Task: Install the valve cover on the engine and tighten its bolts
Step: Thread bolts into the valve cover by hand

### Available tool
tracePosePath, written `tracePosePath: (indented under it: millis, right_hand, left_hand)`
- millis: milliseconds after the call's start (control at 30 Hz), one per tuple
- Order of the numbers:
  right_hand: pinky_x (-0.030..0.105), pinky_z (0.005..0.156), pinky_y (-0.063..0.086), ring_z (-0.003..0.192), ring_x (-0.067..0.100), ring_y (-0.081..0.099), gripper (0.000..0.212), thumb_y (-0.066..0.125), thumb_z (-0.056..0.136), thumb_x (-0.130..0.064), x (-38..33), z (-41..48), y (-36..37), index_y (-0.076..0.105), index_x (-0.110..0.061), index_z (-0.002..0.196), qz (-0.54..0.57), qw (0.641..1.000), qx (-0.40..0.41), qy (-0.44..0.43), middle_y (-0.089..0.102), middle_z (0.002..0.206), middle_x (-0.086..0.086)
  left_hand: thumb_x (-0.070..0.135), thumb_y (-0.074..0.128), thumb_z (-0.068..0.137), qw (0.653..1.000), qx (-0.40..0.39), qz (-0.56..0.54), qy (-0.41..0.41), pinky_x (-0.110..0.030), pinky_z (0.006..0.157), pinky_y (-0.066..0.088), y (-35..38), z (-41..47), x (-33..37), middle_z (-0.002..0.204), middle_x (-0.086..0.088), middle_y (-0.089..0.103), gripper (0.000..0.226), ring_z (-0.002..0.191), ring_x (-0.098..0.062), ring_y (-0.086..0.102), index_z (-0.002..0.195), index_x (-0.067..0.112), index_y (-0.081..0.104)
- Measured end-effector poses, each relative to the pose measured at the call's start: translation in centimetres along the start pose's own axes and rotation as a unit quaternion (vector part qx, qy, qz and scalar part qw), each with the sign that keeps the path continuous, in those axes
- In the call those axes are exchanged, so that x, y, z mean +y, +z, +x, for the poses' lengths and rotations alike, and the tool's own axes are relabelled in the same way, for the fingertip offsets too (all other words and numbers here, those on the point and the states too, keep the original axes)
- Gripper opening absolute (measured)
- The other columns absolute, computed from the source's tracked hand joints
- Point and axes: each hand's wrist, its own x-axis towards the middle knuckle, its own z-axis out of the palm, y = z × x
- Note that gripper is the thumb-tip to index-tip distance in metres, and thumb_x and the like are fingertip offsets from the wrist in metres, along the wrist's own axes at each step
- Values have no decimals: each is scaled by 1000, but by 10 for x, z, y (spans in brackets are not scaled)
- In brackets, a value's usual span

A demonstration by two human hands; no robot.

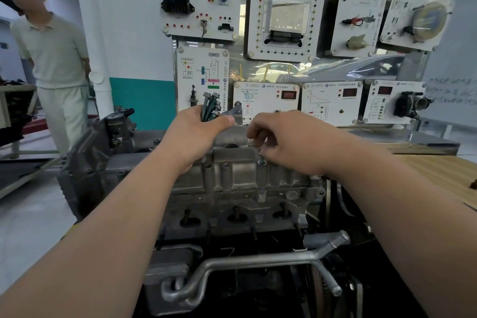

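Observation:
The grey cast valve cover (232,170) lies on top of the engine (232,214) at the centre of the head view. My left hand (193,134) hovers over the cover's far left part, closed around a bundle of several dark long bolts (210,107) whose heads stick up. My right hand (281,142) is over the cover's right part, with its fingertips pinching one bolt (261,160) that stands in a hole at the cover's near edge. Most of that bolt's shank is hidden in the hole.
A wall of white training panels (284,18) with sensors and sockets stands right behind the engine. A person in light clothes (54,59) stands at the far left. A wooden bench top (438,175) lies to the right. Metal coolant pipes (258,263) run across the engine's front, below.

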Motion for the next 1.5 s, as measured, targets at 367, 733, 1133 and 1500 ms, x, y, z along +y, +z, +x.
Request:
tracePosePath:
  millis: [367,733,1133,1500]
  right_hand:
    - [30,70,43,96,24,58,23,51,97,-20,-21,19,1,55,-15,120,-164,984,-50,37,60,106,5]
    - [26,80,42,93,15,55,30,56,93,-15,-15,13,-7,56,-22,122,-91,993,-71,15,56,98,-7]
    - [27,50,32,65,13,46,23,41,101,-38,-13,23,7,50,-17,100,-199,978,-55,39,49,79,0]
    - [26,52,36,69,12,51,22,41,101,-28,-11,27,7,58,-15,106,-225,970,-82,31,53,80,-2]
  left_hand:
    - [41,68,78,1000,6,-4,13,-19,37,30,1,-1,0,40,14,45,23,33,-2,35,73,22,57]
    - [43,69,76,1000,-3,-7,3,-26,46,36,-1,-2,2,43,13,45,24,36,-5,38,73,22,56]
    - [45,69,79,1000,5,-8,7,-20,43,34,0,-4,4,41,16,45,28,36,0,37,68,24,53]
    - [75,53,66,990,-44,-129,-28,-27,44,21,-6,1,1,52,5,36,57,45,-13,26,76,18,54]
